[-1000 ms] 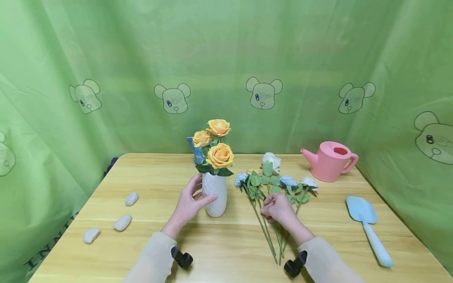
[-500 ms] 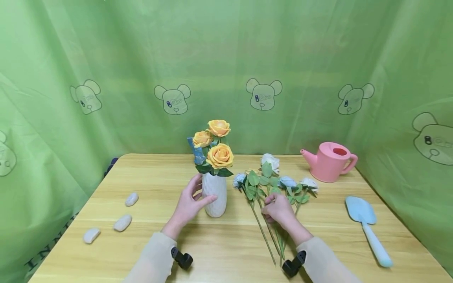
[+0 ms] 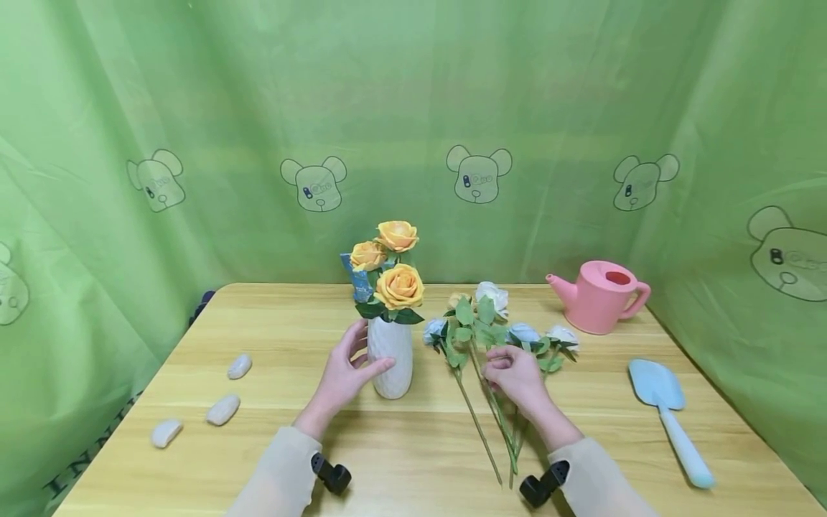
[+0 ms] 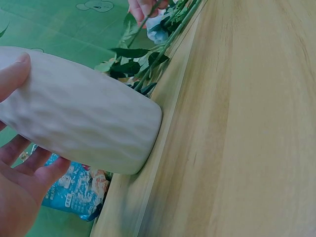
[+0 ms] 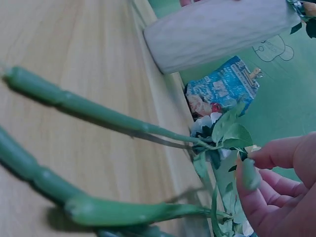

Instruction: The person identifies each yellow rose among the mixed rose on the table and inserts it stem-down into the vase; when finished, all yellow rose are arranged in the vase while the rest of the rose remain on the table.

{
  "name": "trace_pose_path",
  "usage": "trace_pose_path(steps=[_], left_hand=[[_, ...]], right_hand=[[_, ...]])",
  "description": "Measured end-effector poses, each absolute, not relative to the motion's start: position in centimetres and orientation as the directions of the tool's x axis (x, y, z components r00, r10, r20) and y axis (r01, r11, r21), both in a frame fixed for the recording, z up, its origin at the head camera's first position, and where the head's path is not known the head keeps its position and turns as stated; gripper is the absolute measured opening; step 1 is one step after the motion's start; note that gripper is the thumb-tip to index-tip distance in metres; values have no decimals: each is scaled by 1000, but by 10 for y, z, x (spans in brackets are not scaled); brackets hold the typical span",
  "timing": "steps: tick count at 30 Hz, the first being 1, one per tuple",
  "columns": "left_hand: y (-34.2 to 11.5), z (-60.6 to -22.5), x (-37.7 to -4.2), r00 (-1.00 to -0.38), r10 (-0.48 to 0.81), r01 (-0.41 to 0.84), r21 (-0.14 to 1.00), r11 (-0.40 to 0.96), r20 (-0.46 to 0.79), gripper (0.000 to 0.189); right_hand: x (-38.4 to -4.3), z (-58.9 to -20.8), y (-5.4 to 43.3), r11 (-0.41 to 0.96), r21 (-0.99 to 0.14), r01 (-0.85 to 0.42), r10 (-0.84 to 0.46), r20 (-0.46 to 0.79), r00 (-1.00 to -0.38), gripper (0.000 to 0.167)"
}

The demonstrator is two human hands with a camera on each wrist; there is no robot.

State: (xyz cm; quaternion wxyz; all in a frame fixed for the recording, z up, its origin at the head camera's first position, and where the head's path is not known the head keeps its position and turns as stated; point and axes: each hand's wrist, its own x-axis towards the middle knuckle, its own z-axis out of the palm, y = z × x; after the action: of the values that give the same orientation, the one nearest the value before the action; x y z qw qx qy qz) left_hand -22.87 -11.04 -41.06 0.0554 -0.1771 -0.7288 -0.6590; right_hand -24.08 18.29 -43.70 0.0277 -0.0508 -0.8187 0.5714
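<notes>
My left hand (image 3: 347, 368) grips the white textured vase (image 3: 392, 359), its thumb on the near side and fingers behind. The vase stands upright with three orange-yellow roses (image 3: 399, 286) in it. To its right, my right hand (image 3: 515, 377) pinches a green rose stem (image 5: 251, 175) between thumb and fingers, over a bunch of loose roses on the table. Which bloom belongs to that stem I cannot tell. Around the hand are a light blue rose (image 3: 524, 332), a white rose (image 3: 492, 298) and green leaves, with bare stems running towards the near edge.
Behind the vase stands a blue printed packet (image 4: 74, 190). A pink watering can (image 3: 597, 298) is at the back right, a light blue toy shovel (image 3: 672, 420) at the right. Three pale stones, one a pebble (image 3: 223, 409), lie left on the wooden table (image 3: 271, 323).
My right hand has lifted slightly with its fingers on the stem, and the leaves and stems of the bunch have shifted. The left hand keeps its hold on the vase.
</notes>
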Motion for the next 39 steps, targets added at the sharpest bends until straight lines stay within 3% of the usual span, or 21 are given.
trace_pose_path(steps=[12,27,39], left_hand=[[-110,-410,-227,-928,191,338,939,68,320,71],[-110,-411,-227,-929,187,337,940,61,320,71],[-110,-411,-227,-928,189,337,940,55,322,72]], right_hand=[[-240,-433,186,265,-963,56,102,-29,-994,36],[-241,-443,180,240,-957,163,-1,-168,-986,34],[-237,-442,181,68,-970,233,-82,-238,-968,39]])
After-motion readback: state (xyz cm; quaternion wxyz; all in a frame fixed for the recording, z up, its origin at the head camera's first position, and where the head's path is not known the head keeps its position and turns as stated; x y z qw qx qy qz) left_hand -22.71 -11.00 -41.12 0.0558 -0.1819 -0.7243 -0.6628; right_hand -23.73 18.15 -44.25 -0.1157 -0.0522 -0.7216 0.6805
